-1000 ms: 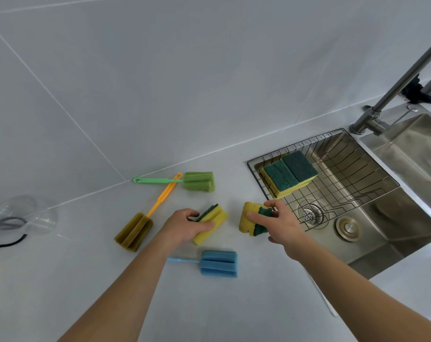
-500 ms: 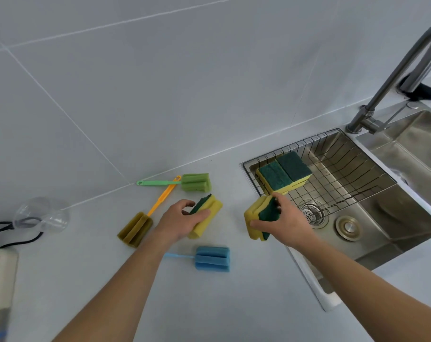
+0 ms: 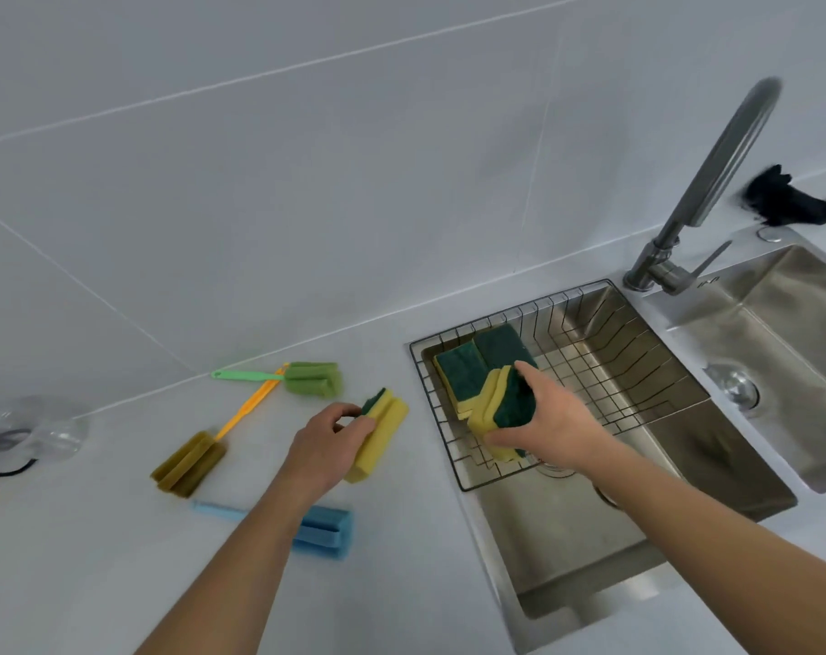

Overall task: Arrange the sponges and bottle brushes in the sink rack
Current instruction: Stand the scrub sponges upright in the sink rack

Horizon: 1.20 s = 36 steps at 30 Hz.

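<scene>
Right grip (image 3: pixel 550 425) holds sponge (image 3: pixel 501 416) over rack (image 3: pixel 638 366); left grip (image 3: pixel 323 449) clasps another (image 3: pixel 378 434). Risk: release knocks the stacked pair (image 3: pixel 477 364).

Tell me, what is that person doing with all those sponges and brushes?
The person is tidying them into the wire rack in the sink. The right hand holds a yellow and green sponge over the rack, next to two sponges already inside. The left hand grips another sponge on the counter. Three bottle brushes, green, orange and blue, lie on the counter.
</scene>
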Available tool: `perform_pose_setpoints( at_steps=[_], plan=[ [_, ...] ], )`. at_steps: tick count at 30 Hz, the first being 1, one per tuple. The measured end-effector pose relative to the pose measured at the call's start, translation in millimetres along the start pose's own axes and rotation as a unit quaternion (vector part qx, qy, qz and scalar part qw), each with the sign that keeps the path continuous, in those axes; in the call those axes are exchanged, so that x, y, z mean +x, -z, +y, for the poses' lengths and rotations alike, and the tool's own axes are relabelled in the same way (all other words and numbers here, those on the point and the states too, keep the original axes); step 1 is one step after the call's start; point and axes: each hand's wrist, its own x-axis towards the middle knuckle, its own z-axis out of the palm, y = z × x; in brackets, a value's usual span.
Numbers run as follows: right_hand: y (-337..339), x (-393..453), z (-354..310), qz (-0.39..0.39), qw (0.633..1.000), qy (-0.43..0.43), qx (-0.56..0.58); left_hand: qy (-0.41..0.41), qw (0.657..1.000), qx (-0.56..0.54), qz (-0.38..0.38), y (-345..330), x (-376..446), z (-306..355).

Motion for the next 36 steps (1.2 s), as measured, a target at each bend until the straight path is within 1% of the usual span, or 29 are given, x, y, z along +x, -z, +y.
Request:
perform_pose_setpoints(
  at_steps=[4,8,13,17,20,22,26,31,36],
  plan=[
    [31,14,25,-0.011,1.0,0.026,0.009,-0.005,1.0,-0.006,0.019,-31,-4,25],
    [60,29,49,-0.028,0.998,0.051,-0.029,-0.007,1.0,-0.002,0.023,-62,-6,49],
    [89,50,78,-0.043,0.995,0.062,-0.067,0.002,1.0,0.027,0.009,-97,-5,79],
    [107,67,96,-0.046,0.994,0.065,-0.08,-0.006,0.999,0.036,0.015,-121,0,100],
    [119,80,108,-0.05,0.992,0.063,-0.093,-0.012,0.998,0.053,0.034,-142,6,117],
    [126,87,114,-0.055,0.991,0.064,-0.102,-0.019,0.998,0.046,0.04,-156,11,129],
    [137,101,123,-0.068,0.986,0.065,-0.139,-0.016,0.999,0.029,0.025,-182,26,156],
    [146,120,134,-0.075,0.974,0.091,-0.192,-0.031,0.993,0.109,0.03,-218,49,180],
    [151,137,144,-0.088,0.953,0.121,-0.263,-0.034,0.982,0.181,0.028,-252,64,191]
  ],
)
